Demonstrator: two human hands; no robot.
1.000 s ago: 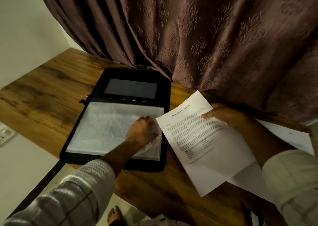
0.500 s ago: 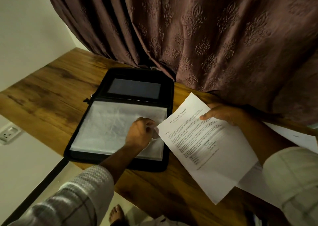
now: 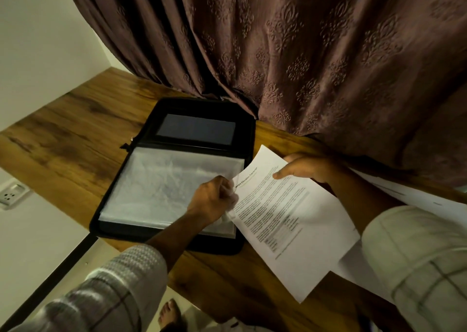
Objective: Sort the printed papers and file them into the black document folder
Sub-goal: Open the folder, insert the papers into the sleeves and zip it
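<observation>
The black document folder [image 3: 174, 112] lies open on the wooden desk [image 3: 75, 132], its clear plastic sleeves [image 3: 164, 185] facing up. My left hand [image 3: 211, 200] pinches the right edge of the top sleeve and lifts it a little. My right hand [image 3: 307, 166] holds a printed paper [image 3: 290, 220] by its far edge, thumb on top. The sheet's left corner touches the lifted sleeve edge beside my left hand. More printed papers [image 3: 414, 195] lie under my right arm at the right.
A brown patterned curtain [image 3: 303, 54] hangs right behind the desk and touches the folder's far edge. A wall socket [image 3: 11, 194] sits on the white wall at the left. The desk's near edge runs below the folder; my bare foot [image 3: 170, 315] shows on the floor.
My right hand has brought the printed paper left, up to the sleeve's edge. My left hand has shifted slightly right and lifted the sleeve edge.
</observation>
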